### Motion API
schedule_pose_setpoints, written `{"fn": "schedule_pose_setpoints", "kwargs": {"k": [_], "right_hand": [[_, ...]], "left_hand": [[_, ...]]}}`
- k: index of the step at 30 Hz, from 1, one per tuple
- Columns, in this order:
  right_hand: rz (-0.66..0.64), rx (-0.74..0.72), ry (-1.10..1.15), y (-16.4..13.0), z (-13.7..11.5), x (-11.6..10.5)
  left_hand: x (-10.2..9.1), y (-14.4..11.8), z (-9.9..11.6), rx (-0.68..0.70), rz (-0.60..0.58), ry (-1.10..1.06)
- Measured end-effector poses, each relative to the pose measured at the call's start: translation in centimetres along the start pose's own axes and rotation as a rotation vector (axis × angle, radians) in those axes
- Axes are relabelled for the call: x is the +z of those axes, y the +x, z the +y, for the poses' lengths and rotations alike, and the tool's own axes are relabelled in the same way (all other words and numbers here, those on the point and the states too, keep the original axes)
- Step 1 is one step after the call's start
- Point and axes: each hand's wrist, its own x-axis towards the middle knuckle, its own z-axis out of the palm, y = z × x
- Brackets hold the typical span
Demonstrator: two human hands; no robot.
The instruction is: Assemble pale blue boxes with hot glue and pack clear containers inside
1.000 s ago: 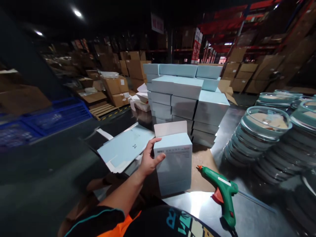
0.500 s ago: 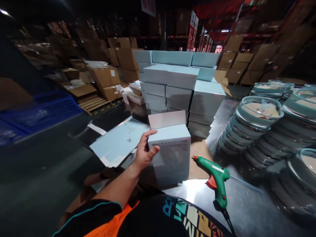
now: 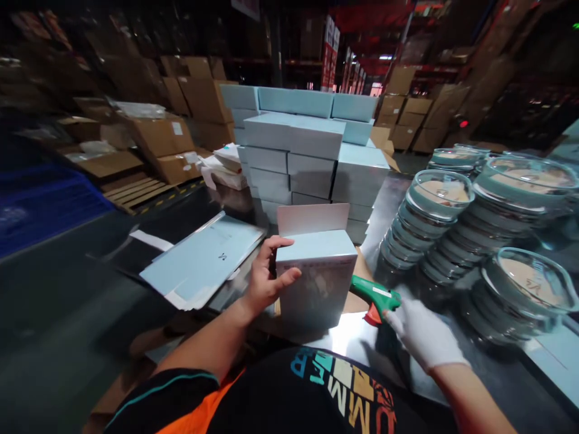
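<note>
Holds the pale-blue box (image 3: pixel 314 292) upright at the near middle of the metal table (image 3: pixel 349 334), with the bare left hand (image 3: pixel 266 280) half open in a C at the left side, thumb against the near face and a finger along the top; leaves the flap (image 3: pixel 314 220) raised at the far edge; touches the back of the green glue gun (image 3: pixel 373 291), just right of the box, with the white-gloved right hand (image 3: pixel 420 331) partly curled; cannot tell whether closed round the handle; faces stacked boxes (image 3: pixel 312 172) on the far side, flat blue cards (image 3: pixel 199 262) to the left and glass bowls (image 3: pixel 409 232) to the right.
</note>
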Motion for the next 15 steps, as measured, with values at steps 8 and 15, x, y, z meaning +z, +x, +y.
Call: {"fn": "schedule_pose_setpoints", "kwargs": {"k": [8,15], "right_hand": [[-0.108,0.164,0.194,1.3,2.0,4.5],[0.561,0.2,0.296,-3.0,1.0,0.5]], "left_hand": [[1.4,-0.2,0.7,-0.096,-0.022,-0.039],[2.2,-0.3,0.7,-0.146,-0.053,-0.075]]}}
